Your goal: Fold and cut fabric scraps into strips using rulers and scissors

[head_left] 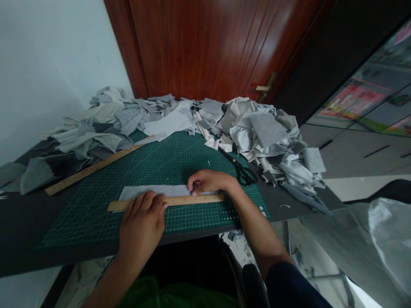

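Near the front edge of the cutting mat (189, 156), a grey cloth strip (150, 190) lies partly under a wooden ruler (192, 199). The left hand (143, 214) rests across the ruler, fingers laid down, unclenched; the right hand (207, 181) curls over the cloth, its grip unclear. Black scissors (239, 167) lie just beyond it; a second ruler (96, 167) slants at the mat's left. Fabric scraps (266, 132) crowd the bench's (25, 222) back edge.
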Tool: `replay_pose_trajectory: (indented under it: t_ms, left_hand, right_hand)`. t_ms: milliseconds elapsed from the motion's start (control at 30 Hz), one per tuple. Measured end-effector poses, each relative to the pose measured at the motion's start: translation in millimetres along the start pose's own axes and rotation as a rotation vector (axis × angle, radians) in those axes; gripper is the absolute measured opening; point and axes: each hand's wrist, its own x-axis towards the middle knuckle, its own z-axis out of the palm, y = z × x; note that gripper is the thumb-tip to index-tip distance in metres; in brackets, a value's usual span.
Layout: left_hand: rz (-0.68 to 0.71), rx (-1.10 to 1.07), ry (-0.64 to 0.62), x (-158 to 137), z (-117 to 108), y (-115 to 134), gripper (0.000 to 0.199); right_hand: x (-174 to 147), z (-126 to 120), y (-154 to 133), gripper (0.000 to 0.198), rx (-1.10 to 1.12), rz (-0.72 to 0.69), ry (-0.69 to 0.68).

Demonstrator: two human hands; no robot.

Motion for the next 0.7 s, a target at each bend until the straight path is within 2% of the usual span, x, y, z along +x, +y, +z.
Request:
replay_pose_trajectory:
  t_ms: [267, 500, 700]
  left_hand:
    - [0.013, -0.019, 0.021, 1.0, 2.4, 0.2, 0.032]
    - [-0.098, -0.018, -0.055, -5.8, -4.2, 11.7, 0.022]
    - [-0.166, -0.057, -0.088, -9.5, -7.4, 14.7, 0.021]
  right_hand:
    - [-0.1, 0.5, -2.0, 0.017, -0.039, 0.025, 0.017]
    - [-4.6, 10.7, -2.1, 0.020, -0.023, 0.069, 0.020]
    - [-5.3, 16.8, -3.6, 0.020, 0.007, 0.110, -0.008]
